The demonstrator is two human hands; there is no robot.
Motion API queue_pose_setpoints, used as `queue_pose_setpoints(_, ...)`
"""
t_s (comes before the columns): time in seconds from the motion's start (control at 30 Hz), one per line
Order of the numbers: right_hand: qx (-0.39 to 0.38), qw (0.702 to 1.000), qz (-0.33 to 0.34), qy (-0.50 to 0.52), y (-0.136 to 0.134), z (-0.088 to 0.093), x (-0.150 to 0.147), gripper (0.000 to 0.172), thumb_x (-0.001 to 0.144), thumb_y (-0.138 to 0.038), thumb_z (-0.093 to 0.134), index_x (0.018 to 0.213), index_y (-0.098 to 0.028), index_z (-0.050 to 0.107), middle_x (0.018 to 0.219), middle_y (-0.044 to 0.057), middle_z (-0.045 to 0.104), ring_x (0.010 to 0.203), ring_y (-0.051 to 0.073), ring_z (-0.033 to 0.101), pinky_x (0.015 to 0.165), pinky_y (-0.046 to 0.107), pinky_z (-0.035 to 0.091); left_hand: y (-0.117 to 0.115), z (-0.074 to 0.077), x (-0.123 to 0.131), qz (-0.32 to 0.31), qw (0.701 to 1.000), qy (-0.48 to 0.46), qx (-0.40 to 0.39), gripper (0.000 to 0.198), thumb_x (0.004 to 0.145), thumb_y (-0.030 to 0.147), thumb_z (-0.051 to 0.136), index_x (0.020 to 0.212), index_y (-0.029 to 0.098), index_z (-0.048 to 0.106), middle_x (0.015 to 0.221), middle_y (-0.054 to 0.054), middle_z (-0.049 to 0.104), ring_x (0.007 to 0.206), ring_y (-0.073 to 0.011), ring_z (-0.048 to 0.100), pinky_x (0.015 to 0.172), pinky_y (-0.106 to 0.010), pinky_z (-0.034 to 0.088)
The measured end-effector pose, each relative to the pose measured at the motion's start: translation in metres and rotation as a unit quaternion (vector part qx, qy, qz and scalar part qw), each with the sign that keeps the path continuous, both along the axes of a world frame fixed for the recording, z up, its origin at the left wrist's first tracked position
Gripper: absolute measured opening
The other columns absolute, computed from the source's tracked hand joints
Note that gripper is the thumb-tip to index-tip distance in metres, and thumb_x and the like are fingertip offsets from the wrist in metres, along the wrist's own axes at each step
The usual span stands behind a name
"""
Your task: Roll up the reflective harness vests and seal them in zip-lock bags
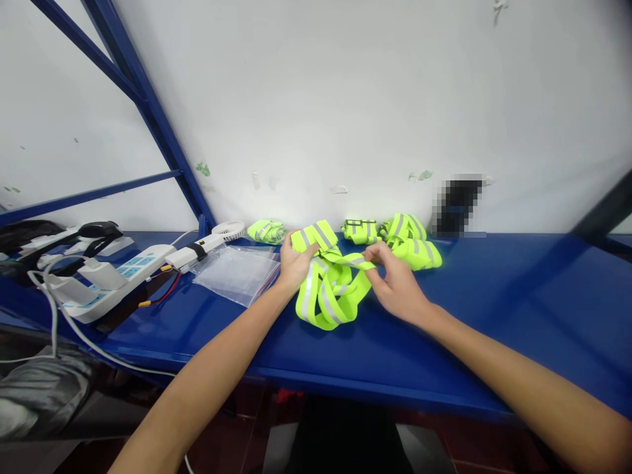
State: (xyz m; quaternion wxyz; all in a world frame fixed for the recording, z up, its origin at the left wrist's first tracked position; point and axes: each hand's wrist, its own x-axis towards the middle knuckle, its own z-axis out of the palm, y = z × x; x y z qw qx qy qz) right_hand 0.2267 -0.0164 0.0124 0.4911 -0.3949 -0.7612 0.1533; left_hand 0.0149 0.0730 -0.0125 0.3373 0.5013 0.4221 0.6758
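Observation:
My left hand (297, 260) grips the folded upper part of a neon-yellow reflective strap (330, 299) with silver stripes, its thumb across the front. Loose loops of the strap hang below and lie over the blue shelf top. On the right, my right hand (392, 280) pinches a twisted length of the same strap between thumb and fingers. Just behind that hand sit more neon straps: a bundle with black buckles (360, 230) and a looser pile (412, 243). Another rolled neon bundle (266, 231) rests by the wall, left of my left hand.
Left of my hands lie clear plastic bags (237, 270) and a white handheld fan (230, 230). A white power strip (118, 283) with plugs and cables occupies the far left. A pixelated dark object (457, 205) leans on the wall. The blue shelf (518, 309) has a front edge near my forearms.

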Motion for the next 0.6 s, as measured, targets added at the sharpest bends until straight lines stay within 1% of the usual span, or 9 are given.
queue_pose_setpoints(0.07, -0.054, 0.998, 0.032, 0.008, -0.003, 0.007, 0.0, 0.018, 0.079, -0.014, 0.055, 0.092, -0.023, 0.048, 0.089, 0.001, 0.054, 0.082, 0.019, 0.056, 0.077, 0.034, 0.046, 0.0, 0.001, -0.001, 0.01, 1.0, -0.007, -0.004, 0.052, 0.058, 0.023, 0.081, 0.104, 0.019, 0.058, 0.089, -0.001, 0.067, 0.078, -0.0164, 0.064, 0.074, -0.028, 0.05)
queue_pose_setpoints(0.13, -0.135, 0.984, 0.109, 0.027, -0.004, 0.013, 0.002, 0.018, 0.078, -0.018, 0.056, 0.096, -0.022, 0.053, 0.093, 0.002, 0.054, 0.085, 0.019, 0.056, 0.074, 0.033, 0.048, 0.001, 0.002, -0.003, 0.026, 0.999, -0.027, -0.014, 0.052, 0.057, 0.022, 0.081, 0.104, 0.019, 0.058, 0.088, -0.001, 0.067, 0.077, -0.0168, 0.064, 0.074, -0.029, 0.051)
queue_pose_setpoints(0.2, -0.199, 0.962, 0.184, 0.033, -0.003, 0.019, 0.007, 0.026, 0.077, -0.019, 0.057, 0.103, -0.022, 0.057, 0.101, 0.004, 0.055, 0.096, 0.021, 0.058, 0.08, 0.034, 0.05, 0.003, 0.004, -0.006, 0.039, 0.997, -0.054, -0.035, 0.053, 0.056, 0.021, 0.08, 0.105, 0.019, 0.058, 0.087, -0.001, 0.068, 0.076, -0.0173, 0.065, 0.073, -0.031, 0.052)
queue_pose_setpoints(0.27, -0.218, 0.951, 0.219, 0.012, 0.0, 0.022, 0.012, 0.041, 0.075, -0.017, 0.06, 0.115, -0.024, 0.056, 0.108, 0.004, 0.056, 0.105, 0.022, 0.057, 0.088, 0.037, 0.05, 0.004, 0.006, -0.009, 0.045, 0.994, -0.081, -0.058, 0.054, 0.056, 0.02, 0.08, 0.106, 0.019, 0.059, 0.088, -0.002, 0.069, 0.076, -0.018, 0.066, 0.073, -0.032, 0.053)
queue_pose_setpoints(0.33, -0.22, 0.953, 0.206, -0.032, 0.004, 0.023, 0.017, 0.054, 0.075, -0.018, 0.062, 0.128, -0.026, 0.051, 0.107, 0.005, 0.056, 0.102, 0.022, 0.058, 0.088, 0.038, 0.05, 0.005, 0.008, -0.011, 0.047, 0.991, -0.1, -0.076, 0.054, 0.056, 0.019, 0.081, 0.105, 0.02, 0.059, 0.089, -0.003, 0.069, 0.075, -0.0186, 0.066, 0.073, -0.033, 0.054)
queue_pose_setpoints(0.4, -0.237, 0.954, 0.166, -0.08, 0.007, 0.022, 0.019, 0.058, 0.076, -0.02, 0.062, 0.133, -0.024, 0.049, 0.102, 0.004, 0.057, 0.088, 0.02, 0.059, 0.078, 0.037, 0.051, 0.003, 0.01, -0.011, 0.047, 0.99, -0.107, -0.081, 0.052, 0.056, 0.019, 0.08, 0.103, 0.019, 0.059, 0.089, -0.003, 0.069, 0.075, -0.0192, 0.066, 0.073, -0.034, 0.054)
queue_pose_setpoints(0.43, -0.249, 0.952, 0.147, -0.101, 0.009, 0.021, 0.02, 0.055, 0.077, -0.022, 0.063, 0.131, -0.022, 0.052, 0.097, 0.004, 0.058, 0.082, 0.019, 0.058, 0.075, 0.036, 0.051, 0.003, 0.011, -0.011, 0.046, 0.99, -0.106, -0.08, 0.051, 0.056, 0.019, 0.08, 0.102, 0.019, 0.059, 0.089, -0.003, 0.069, 0.075, -0.0193, 0.067, 0.073, -0.034, 0.054)
queue_pose_setpoints(0.5, -0.268, 0.945, 0.132, -0.132, 0.011, 0.02, 0.021, 0.042, 0.078, -0.025, 0.063, 0.119, -0.018, 0.061, 0.091, 0.004, 0.061, 0.077, 0.018, 0.057, 0.072, 0.035, 0.049, 0.002, 0.012, -0.01, 0.05, 0.991, -0.098, -0.074, 0.052, 0.056, 0.019, 0.08, 0.103, 0.019, 0.059, 0.089, -0.003, 0.069, 0.076, -0.0192, 0.066, 0.075, -0.034, 0.054)
queue_pose_setpoints(0.6, -0.277, 0.939, 0.146, -0.141, 0.012, 0.017, 0.02, 0.024, 0.08, -0.027, 0.062, 0.101, -0.018, 0.069, 0.088, 0.003, 0.067, 0.077, 0.018, 0.058, 0.072, 0.033, 0.047, 0.003, 0.01, -0.009, 0.051, 0.993, -0.086, -0.061, 0.056, 0.056, 0.02, 0.081, 0.107, 0.02, 0.059, 0.09, -0.002, 0.069, 0.078, -0.0184, 0.066, 0.076, -0.033, 0.054)
